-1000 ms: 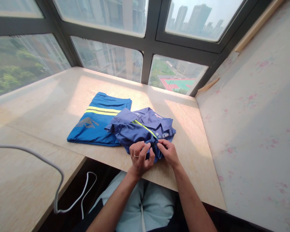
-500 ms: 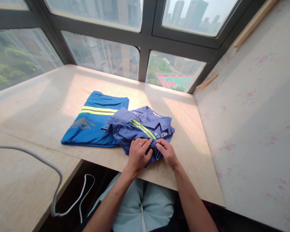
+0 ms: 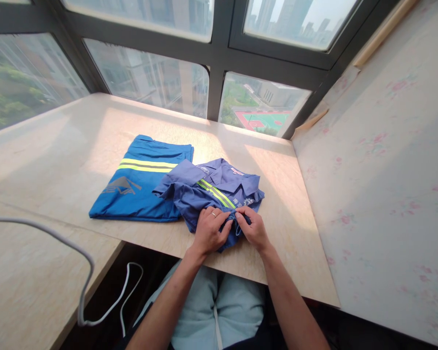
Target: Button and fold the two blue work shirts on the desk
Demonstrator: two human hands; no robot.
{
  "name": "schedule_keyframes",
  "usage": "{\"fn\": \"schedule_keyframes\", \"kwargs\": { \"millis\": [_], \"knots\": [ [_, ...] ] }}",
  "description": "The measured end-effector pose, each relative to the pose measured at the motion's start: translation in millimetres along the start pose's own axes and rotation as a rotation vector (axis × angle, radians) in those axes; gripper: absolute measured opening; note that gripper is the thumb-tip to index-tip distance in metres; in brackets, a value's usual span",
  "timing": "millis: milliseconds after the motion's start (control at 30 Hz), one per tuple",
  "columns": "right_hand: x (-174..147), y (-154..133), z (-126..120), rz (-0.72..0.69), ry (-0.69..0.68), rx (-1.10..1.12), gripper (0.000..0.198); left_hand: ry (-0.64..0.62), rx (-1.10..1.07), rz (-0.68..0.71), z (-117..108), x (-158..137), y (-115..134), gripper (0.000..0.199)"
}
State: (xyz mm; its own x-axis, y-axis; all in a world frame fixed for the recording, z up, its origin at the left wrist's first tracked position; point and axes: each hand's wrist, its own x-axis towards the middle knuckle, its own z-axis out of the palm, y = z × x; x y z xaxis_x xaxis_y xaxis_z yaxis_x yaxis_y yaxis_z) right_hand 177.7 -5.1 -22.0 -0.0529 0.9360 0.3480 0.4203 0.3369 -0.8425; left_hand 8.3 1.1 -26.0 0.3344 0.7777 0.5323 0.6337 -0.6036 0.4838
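Note:
A purple-blue work shirt (image 3: 190, 194) with a collar and a yellow-green reflective stripe lies bunched up before me on the tabletop. My left hand (image 3: 212, 228), wearing a ring, pinches the cloth at the shirt's front, near the table edge. Close beside it, my right hand (image 3: 252, 227) is closed on the same front part, thumb and fingers gripping a fold. The exact bit of cloth between the fingertips is partly hidden. A folded bright blue garment (image 3: 142, 194) with a reflective stripe and a grey logo lies flat at the left, partly under the shirt's sleeve.
The pale marble-patterned tabletop (image 3: 288, 233) runs up to dark-framed windows (image 3: 219, 53). A flowered wall (image 3: 383, 194) bounds the right side. A white cable (image 3: 58, 236) loops over the left table part and hangs into the gap by my legs.
My right hand's fingers have curled further over the shirt's front fold. The left hand stays almost in place. The camera view has shifted slightly.

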Motion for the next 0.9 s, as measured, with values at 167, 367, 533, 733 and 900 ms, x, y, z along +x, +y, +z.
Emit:
{"fn": "schedule_keyframes", "kwargs": {
  "millis": [167, 367, 533, 733, 900],
  "knots": [
    [-2.7, 5.2, 2.7, -0.086, 0.088, -0.121, 0.015, -0.004, 0.002, -0.009, 0.8, -0.6, -0.4, 0.021],
    [-2.3, 7.4, 2.1, -0.222, 0.048, -0.206, 0.026, 0.012, 0.002, -0.036, 3.5, -1.6, -1.2, 0.021],
    [-0.6, 0.5, 1.9, -0.223, 0.046, -0.209, 0.029, 0.033, 0.007, -0.062, 6.0, -2.3, -1.4, 0.019],
    [-2.4, -1.3, 3.5, -0.182, 0.077, -0.167, 0.021, 0.054, -0.014, -0.072, 6.5, -2.5, -0.9, 0.016],
    [-2.5, -1.6, 3.0, -0.16, 0.068, -0.145, 0.017, 0.077, 0.005, -0.067, 6.7, -3.6, 0.1, 0.016]
  ]
}}
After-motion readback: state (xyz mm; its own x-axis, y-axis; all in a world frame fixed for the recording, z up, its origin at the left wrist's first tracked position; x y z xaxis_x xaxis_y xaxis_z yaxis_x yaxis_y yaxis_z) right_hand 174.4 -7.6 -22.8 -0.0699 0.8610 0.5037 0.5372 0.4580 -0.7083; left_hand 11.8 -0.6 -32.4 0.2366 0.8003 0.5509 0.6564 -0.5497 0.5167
